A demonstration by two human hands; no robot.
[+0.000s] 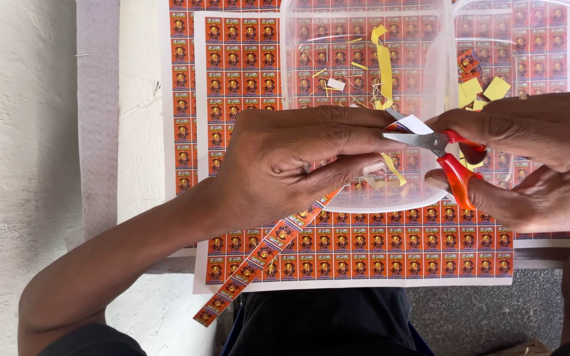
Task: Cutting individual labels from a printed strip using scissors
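Seen from the head camera, the left hand [285,161] lies over the near edge of a clear plastic tub [364,99]; its grip is clenched on a long strip of orange labels [258,260], which runs from under the fingers down and to the left, away from the tub, its far end hanging past the edge of the printed sheet [364,247]; the strip's upper end comes out between thumb and forefinger right at the scissor blades, where a small white-backed piece [417,124] sticks up.

The right hand [529,158] is just to the right of the tub's near edge; its grip is closed around the red-handled scissors [440,155], thumb and fingers through the loops; the steel blades point left toward the left hand and look nearly closed on the strip's end.

Inside the tub lie thin yellow paper trimmings [384,66] and small scraps; a second clear tub [529,46] stands touching it on the right, holding a few cut orange labels and yellow pieces [479,89].

Both tubs rest on the large sheet of orange labels printed in rows, which covers the desk [136,99] beneath; left of the tub and sheet is a pale rough wall [21,132]; below the sheet, nearest the camera, the person's dark clothing [324,323] shows.
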